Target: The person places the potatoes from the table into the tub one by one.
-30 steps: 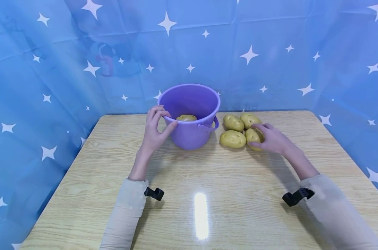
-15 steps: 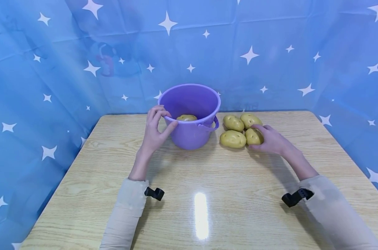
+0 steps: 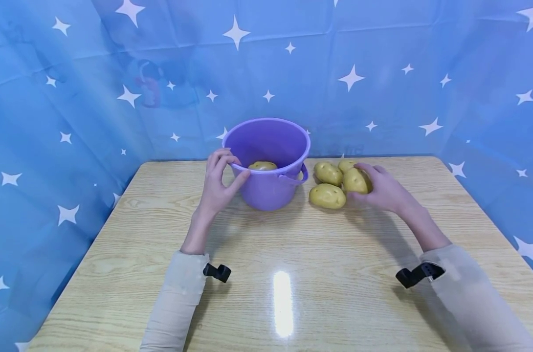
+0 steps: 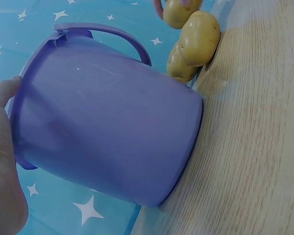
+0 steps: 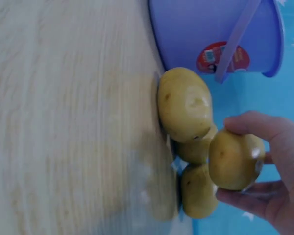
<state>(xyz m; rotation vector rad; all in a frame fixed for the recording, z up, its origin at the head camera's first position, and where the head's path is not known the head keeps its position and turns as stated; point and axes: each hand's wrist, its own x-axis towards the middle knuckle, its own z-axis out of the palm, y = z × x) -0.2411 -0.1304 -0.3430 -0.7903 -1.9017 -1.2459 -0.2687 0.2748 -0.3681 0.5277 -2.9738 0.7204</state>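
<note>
A purple bucket point(image 3: 268, 188) stands upright near the back of the table, with a potato point(image 3: 262, 166) visible inside. My left hand point(image 3: 216, 183) grips its rim at the left, fingers over the edge and thumb outside. To the right of the bucket my right hand point(image 3: 383, 190) holds a potato point(image 5: 235, 159) between thumb and fingers, lifted off the tabletop as the right wrist view shows. Beside it lie three more potatoes: one in front point(image 3: 327, 196), one behind point(image 3: 328, 173), and one at the back point(image 3: 346, 165), partly hidden by the held potato.
The bucket's handle point(image 3: 295, 180) hangs down on its right side. A blue curtain with white stars point(image 3: 293, 73) rises directly behind the wooden table point(image 3: 231, 303). A red label point(image 5: 240, 58) shows on the bucket in the right wrist view.
My right hand has raised the potato slightly off the table, now overlapping the potato behind it. The left hand and the bucket have stayed in place.
</note>
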